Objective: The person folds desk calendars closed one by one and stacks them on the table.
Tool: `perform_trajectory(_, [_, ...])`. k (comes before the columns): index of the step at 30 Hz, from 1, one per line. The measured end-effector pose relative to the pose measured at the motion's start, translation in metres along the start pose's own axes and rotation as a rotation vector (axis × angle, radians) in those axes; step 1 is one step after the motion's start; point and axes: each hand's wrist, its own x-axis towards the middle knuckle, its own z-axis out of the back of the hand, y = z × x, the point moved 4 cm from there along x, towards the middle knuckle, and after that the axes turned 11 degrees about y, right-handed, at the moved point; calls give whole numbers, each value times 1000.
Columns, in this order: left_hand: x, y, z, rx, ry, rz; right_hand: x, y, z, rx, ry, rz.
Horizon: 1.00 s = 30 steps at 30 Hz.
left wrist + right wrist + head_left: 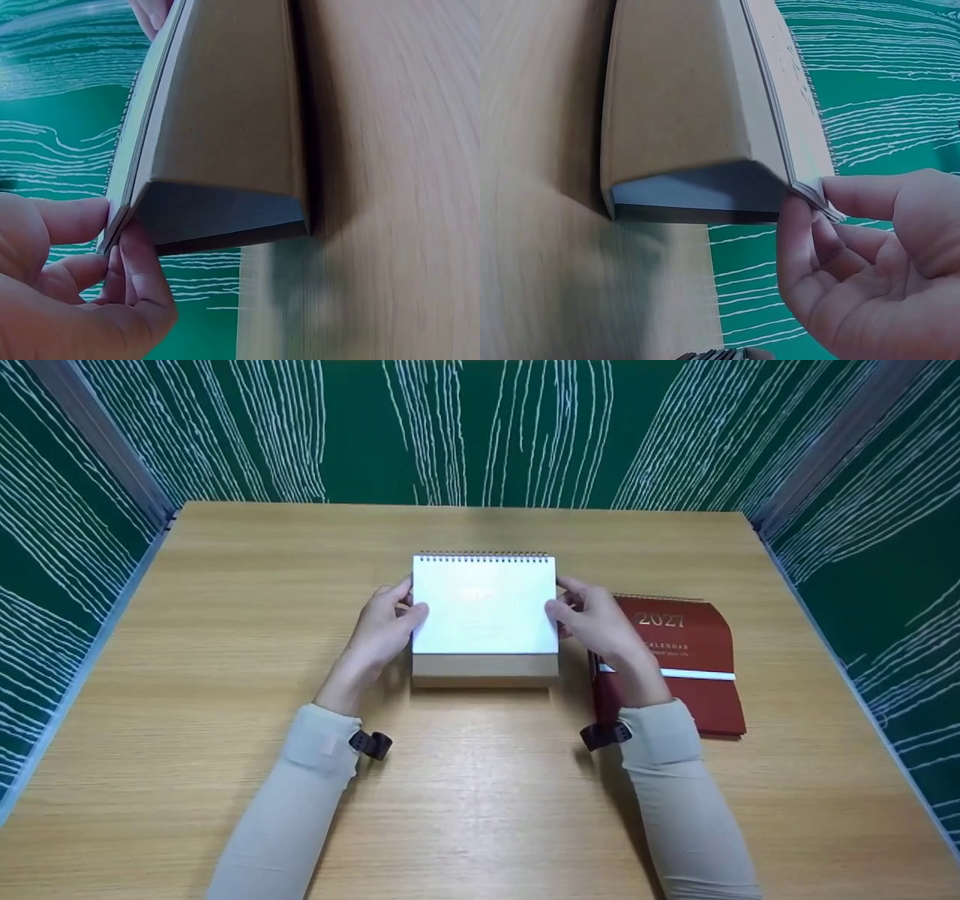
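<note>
A spiral-bound desk calendar [484,611] stands at mid-table, its pale page bright with glare and its wire coil [484,558] along the far edge. Pinching its left edge is my left hand [381,624], thumb on the page. My right hand [600,621] grips the opposite edge in the same way, thumb on top. Both wrist views show the brown cardboard stand [232,97] folded into a hollow wedge, open at the sides. In the right wrist view my fingers [799,255] curl under the page stack [787,112].
To the right lies a dark red 2027 calendar [712,705] with a white band [697,675] across it, partly covered by my right forearm. Green walls with white streaks [360,427] enclose the wooden table [150,697] at the back and sides.
</note>
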Motion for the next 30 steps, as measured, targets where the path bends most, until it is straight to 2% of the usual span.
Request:
perform_trajectory(9, [2, 2, -2, 46, 51, -16, 5, -2, -2, -16, -7, 47])
perform_trajectory(17, [7, 6, -3, 21, 47, -27, 8, -5, -5, -35, -42, 56])
perform_trajectory(22, [8, 9, -4, 3, 49, -7, 10, -5, -8, -24, -40, 87])
perform_trajectory(30, [8, 13, -3, -20, 60, 16, 13, -8, -12, -30, -51, 57])
